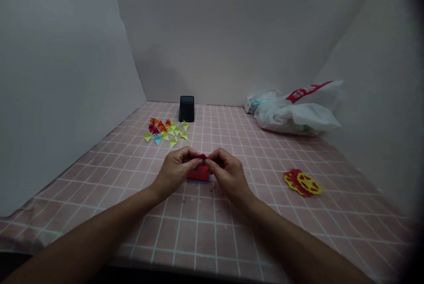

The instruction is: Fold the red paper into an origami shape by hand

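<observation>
Between my two hands is a small piece of red paper, its peak pointing up. My left hand pinches it from the left with thumb and fingertips. From the other side, my right hand pinches the same piece. Just below the fingers, a stack of red paper lies on the table, partly covered by the hands. Small folded paper pieces in yellow, orange, red and blue sit in a group beyond my left hand.
A dark phone leans near the back wall. White plastic bag and a tissue box occupy the back right. Red and yellow cut-out discs lie on the right of the pink checked tablecloth. Walls enclose the sides.
</observation>
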Action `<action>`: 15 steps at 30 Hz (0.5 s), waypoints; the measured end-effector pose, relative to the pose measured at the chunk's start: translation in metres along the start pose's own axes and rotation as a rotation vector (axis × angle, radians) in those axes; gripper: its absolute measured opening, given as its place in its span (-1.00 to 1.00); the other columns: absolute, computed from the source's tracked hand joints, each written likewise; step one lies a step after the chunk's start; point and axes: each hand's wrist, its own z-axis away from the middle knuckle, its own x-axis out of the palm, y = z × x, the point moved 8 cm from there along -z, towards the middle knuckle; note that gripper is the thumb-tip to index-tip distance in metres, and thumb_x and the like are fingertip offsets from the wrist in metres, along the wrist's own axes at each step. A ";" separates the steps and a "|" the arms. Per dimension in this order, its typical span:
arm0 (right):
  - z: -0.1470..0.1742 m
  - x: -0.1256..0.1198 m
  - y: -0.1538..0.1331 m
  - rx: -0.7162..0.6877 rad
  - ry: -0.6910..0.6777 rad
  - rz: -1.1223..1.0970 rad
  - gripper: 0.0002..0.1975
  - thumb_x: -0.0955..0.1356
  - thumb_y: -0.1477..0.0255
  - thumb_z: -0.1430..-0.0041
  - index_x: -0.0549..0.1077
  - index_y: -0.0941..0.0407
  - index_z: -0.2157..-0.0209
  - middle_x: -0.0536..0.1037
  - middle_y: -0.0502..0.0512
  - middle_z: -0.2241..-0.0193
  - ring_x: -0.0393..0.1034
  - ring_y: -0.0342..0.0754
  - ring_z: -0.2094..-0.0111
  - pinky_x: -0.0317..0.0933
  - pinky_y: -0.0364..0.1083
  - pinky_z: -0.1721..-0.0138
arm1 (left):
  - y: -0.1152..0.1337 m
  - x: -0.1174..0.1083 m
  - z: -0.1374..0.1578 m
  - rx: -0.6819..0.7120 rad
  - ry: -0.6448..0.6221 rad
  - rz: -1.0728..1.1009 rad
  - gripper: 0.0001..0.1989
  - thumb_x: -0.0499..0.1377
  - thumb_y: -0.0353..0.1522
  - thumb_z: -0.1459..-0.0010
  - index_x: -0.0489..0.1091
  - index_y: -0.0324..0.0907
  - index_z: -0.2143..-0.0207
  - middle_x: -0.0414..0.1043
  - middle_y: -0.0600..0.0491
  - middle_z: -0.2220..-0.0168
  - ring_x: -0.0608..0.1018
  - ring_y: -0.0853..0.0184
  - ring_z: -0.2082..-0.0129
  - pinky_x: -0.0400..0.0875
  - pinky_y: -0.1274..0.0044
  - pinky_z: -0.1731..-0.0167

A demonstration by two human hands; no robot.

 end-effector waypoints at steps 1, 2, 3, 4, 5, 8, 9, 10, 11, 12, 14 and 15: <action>0.000 -0.002 -0.003 -0.025 0.016 0.033 -0.87 0.38 0.42 -0.15 0.40 0.09 0.47 0.43 0.00 0.48 0.32 -0.07 0.42 0.18 -0.07 0.37 | 0.000 0.000 0.000 0.008 0.003 -0.013 -0.88 0.33 -0.34 0.01 0.52 -0.21 0.40 0.53 0.10 0.42 0.52 0.39 0.38 0.42 0.56 0.32; 0.000 -0.003 -0.006 -0.055 0.033 0.060 -0.88 0.38 0.43 -0.14 0.40 0.09 0.47 0.42 0.01 0.46 0.32 -0.06 0.40 0.18 -0.07 0.35 | 0.001 0.000 0.000 0.018 0.002 -0.029 -0.88 0.32 -0.34 0.00 0.53 -0.21 0.38 0.53 0.09 0.41 0.52 0.39 0.38 0.42 0.55 0.32; 0.000 -0.005 -0.009 -0.085 0.048 0.082 -0.88 0.38 0.44 -0.14 0.40 0.09 0.47 0.42 0.02 0.44 0.32 -0.06 0.38 0.18 -0.06 0.33 | 0.002 0.000 -0.001 0.026 -0.002 -0.051 -0.87 0.31 -0.34 -0.01 0.53 -0.20 0.37 0.54 0.08 0.40 0.52 0.38 0.37 0.41 0.55 0.32; 0.000 -0.006 -0.012 -0.112 0.058 0.099 -0.89 0.37 0.44 -0.14 0.40 0.09 0.46 0.42 0.03 0.42 0.32 -0.05 0.36 0.19 -0.06 0.31 | 0.002 0.000 -0.001 0.033 -0.009 -0.076 -0.87 0.30 -0.34 -0.02 0.54 -0.20 0.35 0.54 0.08 0.39 0.52 0.37 0.37 0.41 0.54 0.32; 0.000 -0.006 -0.013 -0.126 0.061 0.110 -0.89 0.37 0.44 -0.15 0.40 0.09 0.46 0.42 0.04 0.41 0.33 -0.04 0.35 0.19 -0.05 0.30 | 0.003 0.000 -0.001 0.040 -0.017 -0.105 -0.86 0.29 -0.33 -0.03 0.55 -0.20 0.34 0.54 0.07 0.38 0.52 0.37 0.37 0.40 0.53 0.32; 0.000 -0.004 -0.009 -0.079 0.030 0.107 -0.88 0.35 0.42 -0.18 0.40 0.10 0.45 0.45 0.04 0.43 0.35 -0.03 0.34 0.19 -0.04 0.28 | 0.009 -0.001 -0.001 0.075 -0.016 -0.215 -0.87 0.27 -0.31 -0.07 0.55 -0.20 0.39 0.50 0.07 0.42 0.48 0.36 0.38 0.36 0.52 0.33; 0.000 -0.004 -0.007 -0.050 0.021 0.098 -0.88 0.35 0.41 -0.18 0.40 0.10 0.45 0.45 0.04 0.44 0.35 -0.03 0.35 0.18 -0.04 0.28 | 0.011 -0.002 -0.001 0.088 -0.009 -0.248 -0.86 0.28 -0.30 -0.06 0.54 -0.20 0.43 0.48 0.07 0.44 0.47 0.36 0.38 0.34 0.52 0.33; 0.000 -0.003 -0.004 -0.021 0.014 0.081 -0.87 0.35 0.40 -0.18 0.39 0.10 0.45 0.46 0.04 0.45 0.35 -0.03 0.36 0.18 -0.04 0.29 | 0.013 -0.003 -0.001 0.093 -0.005 -0.269 -0.85 0.28 -0.30 -0.06 0.53 -0.21 0.46 0.45 0.08 0.46 0.45 0.37 0.39 0.33 0.52 0.34; 0.000 -0.003 -0.002 0.007 0.010 0.057 -0.86 0.35 0.39 -0.17 0.39 0.10 0.45 0.45 0.02 0.46 0.34 -0.04 0.37 0.17 -0.05 0.31 | 0.012 -0.003 -0.001 0.077 -0.012 -0.267 -0.84 0.29 -0.29 -0.05 0.52 -0.21 0.48 0.43 0.09 0.47 0.44 0.37 0.41 0.32 0.52 0.35; 0.000 -0.003 0.001 0.032 0.007 0.028 -0.85 0.35 0.37 -0.17 0.37 0.09 0.46 0.44 0.01 0.48 0.32 -0.06 0.39 0.17 -0.06 0.32 | 0.010 -0.003 -0.001 0.044 -0.029 -0.237 -0.83 0.29 -0.28 -0.04 0.51 -0.21 0.50 0.41 0.10 0.48 0.43 0.38 0.43 0.31 0.53 0.37; -0.001 -0.001 0.005 0.082 -0.007 -0.032 -0.83 0.36 0.35 -0.15 0.35 0.09 0.48 0.40 -0.03 0.51 0.28 -0.09 0.43 0.15 -0.08 0.37 | 0.002 0.000 -0.001 -0.055 -0.077 -0.127 -0.80 0.30 -0.25 -0.03 0.47 -0.20 0.50 0.40 0.12 0.51 0.40 0.41 0.49 0.30 0.55 0.42; -0.002 0.000 0.007 0.104 -0.017 -0.059 -0.82 0.37 0.34 -0.14 0.35 0.09 0.48 0.38 -0.04 0.52 0.26 -0.10 0.45 0.15 -0.09 0.38 | -0.001 0.000 -0.001 -0.097 -0.093 -0.073 -0.79 0.30 -0.24 -0.02 0.45 -0.20 0.50 0.40 0.13 0.52 0.39 0.42 0.51 0.29 0.56 0.44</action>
